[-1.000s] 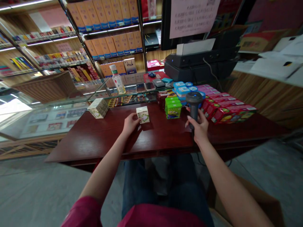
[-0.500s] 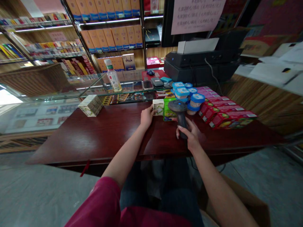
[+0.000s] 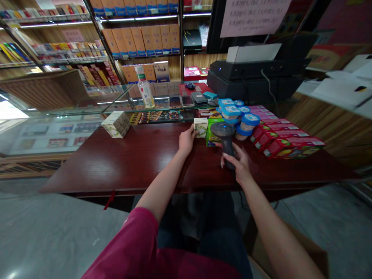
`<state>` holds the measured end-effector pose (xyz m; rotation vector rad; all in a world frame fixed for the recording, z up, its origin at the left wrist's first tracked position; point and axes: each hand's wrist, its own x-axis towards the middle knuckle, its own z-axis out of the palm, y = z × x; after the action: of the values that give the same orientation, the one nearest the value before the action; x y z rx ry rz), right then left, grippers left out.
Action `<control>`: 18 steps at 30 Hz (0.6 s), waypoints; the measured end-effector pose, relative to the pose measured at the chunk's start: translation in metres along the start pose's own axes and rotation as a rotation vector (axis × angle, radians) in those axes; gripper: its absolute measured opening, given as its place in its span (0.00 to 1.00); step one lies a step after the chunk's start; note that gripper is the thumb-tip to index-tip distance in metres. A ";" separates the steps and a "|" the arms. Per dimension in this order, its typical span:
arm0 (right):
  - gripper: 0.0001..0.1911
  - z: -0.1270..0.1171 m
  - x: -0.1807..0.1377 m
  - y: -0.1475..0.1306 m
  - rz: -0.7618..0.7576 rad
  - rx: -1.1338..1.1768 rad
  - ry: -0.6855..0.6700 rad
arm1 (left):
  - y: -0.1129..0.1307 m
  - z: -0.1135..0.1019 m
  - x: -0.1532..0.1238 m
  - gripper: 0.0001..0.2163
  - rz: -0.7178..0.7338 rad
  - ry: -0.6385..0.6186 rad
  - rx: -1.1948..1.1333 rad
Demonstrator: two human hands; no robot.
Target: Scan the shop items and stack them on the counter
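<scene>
My left hand [image 3: 186, 140] is closed on the left side of a small white-and-green box [image 3: 200, 128] standing on the dark red wooden counter; some of its fingers are hidden. My right hand [image 3: 238, 162] is wrapped round the handle of a dark grey barcode scanner [image 3: 222, 130], held upright with its head above the counter. Just behind the scanner, a bright green package [image 3: 209, 133] stands against the small box, partly covered. Tubs with blue lids [image 3: 250, 120] are stacked to the right of the scanner.
Red boxes [image 3: 286, 143] line the counter's right side. A block of pale boxes [image 3: 116, 124] stands on the left. Behind lie a glass case with a clear bottle [image 3: 145, 89] on top and a black cash register [image 3: 252, 75]. The counter's front edge [image 3: 162, 190] faces me.
The whole view has shifted, so the counter and its goods sit a little farther right and higher. Both hands keep their holds on the small box and the scanner.
</scene>
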<state>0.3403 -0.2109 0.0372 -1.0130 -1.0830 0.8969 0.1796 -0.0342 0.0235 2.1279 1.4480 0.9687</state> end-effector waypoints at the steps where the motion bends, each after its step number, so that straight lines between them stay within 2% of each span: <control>1: 0.22 0.005 0.000 -0.001 0.012 0.002 -0.015 | -0.002 -0.002 -0.001 0.24 0.002 -0.025 0.017; 3: 0.21 0.020 0.000 -0.002 0.034 0.022 -0.063 | -0.013 -0.011 -0.005 0.26 0.018 -0.061 0.054; 5: 0.20 0.039 0.004 -0.001 0.056 0.059 -0.136 | -0.033 -0.033 -0.012 0.28 0.051 -0.033 0.087; 8: 0.17 0.074 0.017 0.004 0.098 0.118 -0.271 | -0.077 -0.087 -0.030 0.26 0.134 0.104 0.158; 10: 0.14 0.099 0.028 0.009 0.132 0.166 -0.351 | -0.106 -0.129 -0.045 0.27 0.115 0.242 0.234; 12: 0.13 0.121 0.039 0.016 0.188 0.217 -0.421 | -0.133 -0.165 -0.058 0.32 -0.013 0.427 0.301; 14: 0.13 0.139 0.048 0.022 0.262 0.261 -0.487 | -0.157 -0.191 -0.063 0.40 -0.185 0.638 0.309; 16: 0.14 0.151 0.053 0.027 0.323 0.274 -0.553 | -0.179 -0.206 -0.059 0.49 -0.347 0.813 0.249; 18: 0.15 0.157 0.055 0.032 0.362 0.243 -0.611 | -0.199 -0.212 -0.048 0.55 -0.473 0.898 0.161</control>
<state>0.1983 -0.1183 0.0451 -0.7541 -1.2664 1.6640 -0.1148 -0.0134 0.0237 1.3173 2.3479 1.7432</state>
